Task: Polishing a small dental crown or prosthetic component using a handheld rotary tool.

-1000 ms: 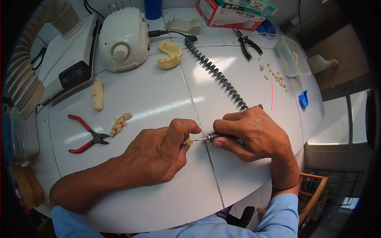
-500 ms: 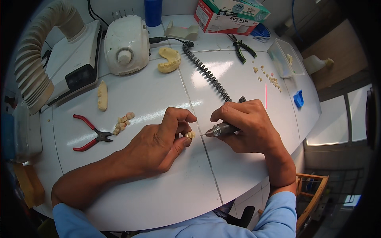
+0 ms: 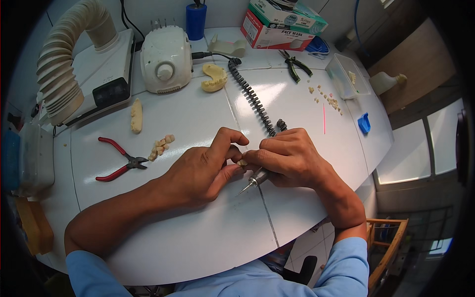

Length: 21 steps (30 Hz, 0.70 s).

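Between the thumb and fingers of my left hand [image 3: 200, 171] is a small cream dental piece shaped like joined teeth [image 3: 241, 162]. My right hand [image 3: 294, 158] grips a grey rotary handpiece [image 3: 259, 176] with a thin metal bur. That bur points down and to the left, below the fingers and apart from the teeth. Right fingertips meet the dental piece and partly cover it. A cluster of loose artificial teeth [image 3: 161, 147] lies left of my left hand, beside red-handled cutting pliers [image 3: 127, 162].
A coiled cord [image 3: 251, 96] runs from the white control unit [image 3: 166, 62] toward my right hand. Plaster casts [image 3: 214, 79] lie behind. A ribbed hose [image 3: 59, 64] arches at far left. Scattered teeth [image 3: 332, 102], a pink stick [image 3: 324, 119] and a plastic tub [image 3: 346, 79] are at right.
My right hand has moved left to the dental piece, its fingertips now touching it. The bur, earlier pointing at the teeth, has swung down below my fingers. The whole view has shifted slightly.
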Each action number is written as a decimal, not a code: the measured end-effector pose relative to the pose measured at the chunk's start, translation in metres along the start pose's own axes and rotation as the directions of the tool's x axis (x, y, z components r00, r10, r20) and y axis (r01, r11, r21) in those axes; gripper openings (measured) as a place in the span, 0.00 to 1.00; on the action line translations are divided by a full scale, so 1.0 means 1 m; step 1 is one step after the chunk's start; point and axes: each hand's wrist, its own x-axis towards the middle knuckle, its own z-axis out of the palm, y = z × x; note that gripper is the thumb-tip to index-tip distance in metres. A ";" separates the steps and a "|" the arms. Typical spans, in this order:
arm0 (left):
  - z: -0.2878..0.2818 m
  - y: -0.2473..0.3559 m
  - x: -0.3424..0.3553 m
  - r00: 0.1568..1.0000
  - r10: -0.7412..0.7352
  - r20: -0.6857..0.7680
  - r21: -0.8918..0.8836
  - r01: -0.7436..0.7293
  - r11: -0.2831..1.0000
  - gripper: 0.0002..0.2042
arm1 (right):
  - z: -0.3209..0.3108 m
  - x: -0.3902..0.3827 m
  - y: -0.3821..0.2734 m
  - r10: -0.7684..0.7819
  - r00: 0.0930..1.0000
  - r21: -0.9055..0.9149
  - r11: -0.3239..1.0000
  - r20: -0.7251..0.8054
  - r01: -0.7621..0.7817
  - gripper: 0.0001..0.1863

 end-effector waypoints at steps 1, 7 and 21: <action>0.000 0.000 0.000 1.000 0.001 -0.001 -0.002 -0.001 1.000 0.22 | 0.000 0.000 0.000 -0.007 1.000 0.005 1.000 0.002 0.007 0.09; -0.003 0.000 0.001 0.999 -0.029 -0.037 -0.072 0.027 0.997 0.18 | 0.002 -0.002 0.002 -0.103 0.995 -0.079 0.992 0.000 0.103 0.08; -0.013 0.003 0.003 0.998 -0.055 -0.021 -0.186 0.050 0.981 0.15 | 0.002 -0.006 0.005 -0.186 0.979 -0.083 0.980 -0.082 0.179 0.12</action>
